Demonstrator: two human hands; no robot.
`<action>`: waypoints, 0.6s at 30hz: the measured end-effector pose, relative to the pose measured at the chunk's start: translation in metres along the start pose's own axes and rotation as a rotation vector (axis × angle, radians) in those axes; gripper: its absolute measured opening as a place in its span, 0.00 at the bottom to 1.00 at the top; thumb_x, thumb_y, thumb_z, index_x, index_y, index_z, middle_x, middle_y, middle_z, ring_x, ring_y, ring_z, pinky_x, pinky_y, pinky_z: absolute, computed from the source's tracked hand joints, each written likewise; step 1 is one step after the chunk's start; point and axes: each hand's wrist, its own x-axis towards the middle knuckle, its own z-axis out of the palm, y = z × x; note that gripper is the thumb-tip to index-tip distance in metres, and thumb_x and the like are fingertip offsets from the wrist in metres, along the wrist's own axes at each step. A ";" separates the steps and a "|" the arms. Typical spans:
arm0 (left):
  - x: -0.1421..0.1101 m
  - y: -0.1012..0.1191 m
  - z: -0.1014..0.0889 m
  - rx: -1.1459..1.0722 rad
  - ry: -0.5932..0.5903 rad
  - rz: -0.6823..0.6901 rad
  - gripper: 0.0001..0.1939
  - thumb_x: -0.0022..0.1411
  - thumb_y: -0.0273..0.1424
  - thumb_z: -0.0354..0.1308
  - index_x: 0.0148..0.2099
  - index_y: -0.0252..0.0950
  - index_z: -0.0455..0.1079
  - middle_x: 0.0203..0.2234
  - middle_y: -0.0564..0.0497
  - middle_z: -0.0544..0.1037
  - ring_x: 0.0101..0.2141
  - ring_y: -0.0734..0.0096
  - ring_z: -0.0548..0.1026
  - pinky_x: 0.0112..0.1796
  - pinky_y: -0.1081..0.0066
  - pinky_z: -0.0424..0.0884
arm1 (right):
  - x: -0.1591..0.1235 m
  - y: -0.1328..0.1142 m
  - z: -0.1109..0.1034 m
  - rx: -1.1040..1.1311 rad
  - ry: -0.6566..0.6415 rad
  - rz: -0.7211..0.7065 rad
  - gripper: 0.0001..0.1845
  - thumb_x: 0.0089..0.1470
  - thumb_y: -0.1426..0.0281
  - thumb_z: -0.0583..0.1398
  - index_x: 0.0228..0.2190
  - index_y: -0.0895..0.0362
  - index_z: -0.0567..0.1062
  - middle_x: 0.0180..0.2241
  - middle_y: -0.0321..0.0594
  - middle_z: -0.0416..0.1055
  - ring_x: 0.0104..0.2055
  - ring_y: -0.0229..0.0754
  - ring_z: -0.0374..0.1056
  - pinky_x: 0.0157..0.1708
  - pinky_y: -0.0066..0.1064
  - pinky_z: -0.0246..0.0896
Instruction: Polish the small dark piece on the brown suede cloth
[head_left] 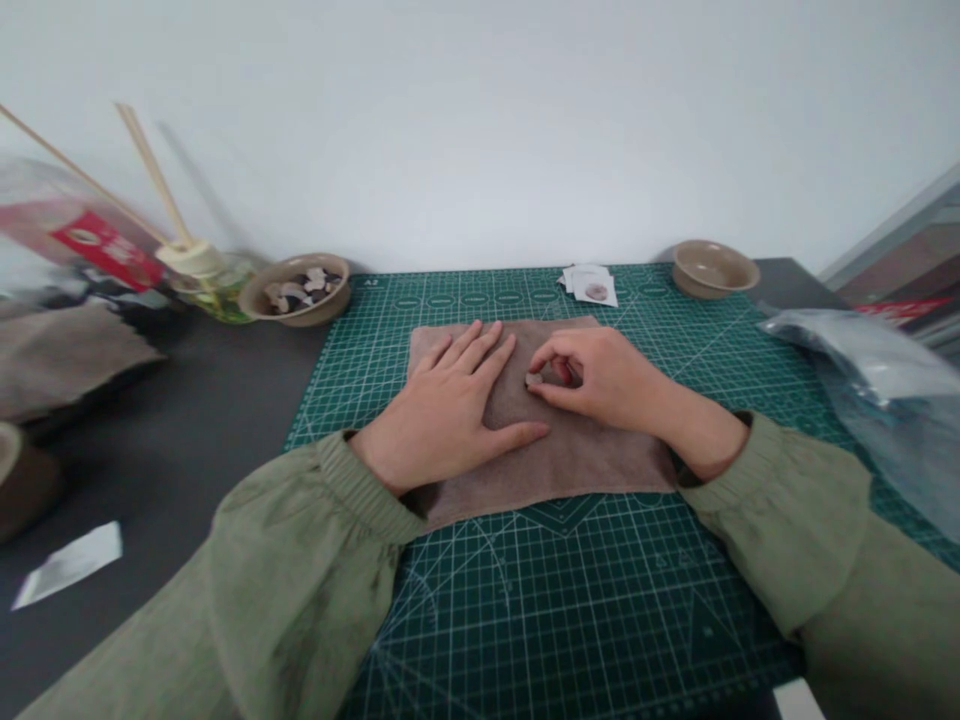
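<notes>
A brown cloth [517, 470] lies on the green cutting mat in front of me. My left hand [454, 405] rests flat on its left part, fingers spread and pointing away from me. Above the cloth's right half, my right hand [600, 375] is closed in a pinch of thumb and index finger. Between those fingertips shows a small pale greyish piece [533, 380], at or just over the cloth. Its exact kind is too small to make out.
On the cutting mat [600, 600] lie white printed cards [592, 285] and a brown bowl [715, 270]. Left stands a bowl [300, 290] of small dark and pale pieces, beside a reed diffuser [202, 265]. A clear plastic bag [877, 370] lies right, a white paper [71, 562] left.
</notes>
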 end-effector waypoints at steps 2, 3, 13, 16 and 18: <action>0.000 0.000 0.000 0.004 -0.001 0.003 0.55 0.69 0.68 0.49 0.81 0.33 0.52 0.80 0.41 0.50 0.79 0.45 0.48 0.76 0.46 0.45 | 0.000 0.000 -0.001 -0.028 0.027 0.009 0.08 0.60 0.67 0.70 0.40 0.57 0.84 0.28 0.34 0.75 0.30 0.38 0.67 0.35 0.33 0.56; 0.000 0.000 0.000 0.006 -0.002 0.004 0.55 0.69 0.68 0.49 0.81 0.33 0.52 0.80 0.41 0.50 0.79 0.45 0.48 0.76 0.46 0.45 | -0.001 0.000 -0.001 -0.030 0.030 0.005 0.08 0.60 0.67 0.70 0.40 0.58 0.84 0.28 0.34 0.75 0.30 0.39 0.67 0.35 0.33 0.56; 0.001 0.001 0.000 0.004 -0.007 0.001 0.56 0.70 0.68 0.48 0.81 0.32 0.52 0.80 0.41 0.49 0.79 0.45 0.47 0.76 0.46 0.45 | -0.001 -0.004 -0.001 0.030 -0.027 0.001 0.08 0.60 0.67 0.71 0.40 0.57 0.84 0.28 0.33 0.76 0.29 0.37 0.68 0.34 0.32 0.56; 0.001 0.000 -0.001 0.007 -0.005 -0.002 0.57 0.69 0.69 0.48 0.82 0.31 0.51 0.80 0.41 0.49 0.79 0.46 0.47 0.76 0.46 0.46 | -0.002 -0.005 -0.001 0.014 -0.040 0.009 0.07 0.60 0.67 0.71 0.39 0.57 0.85 0.27 0.33 0.75 0.29 0.37 0.67 0.34 0.32 0.56; 0.001 0.000 0.000 0.009 -0.006 0.001 0.57 0.69 0.69 0.49 0.82 0.31 0.50 0.80 0.41 0.49 0.79 0.46 0.47 0.76 0.46 0.46 | -0.002 -0.004 -0.001 -0.024 0.009 0.035 0.06 0.59 0.68 0.71 0.39 0.57 0.85 0.27 0.33 0.75 0.30 0.38 0.67 0.34 0.32 0.55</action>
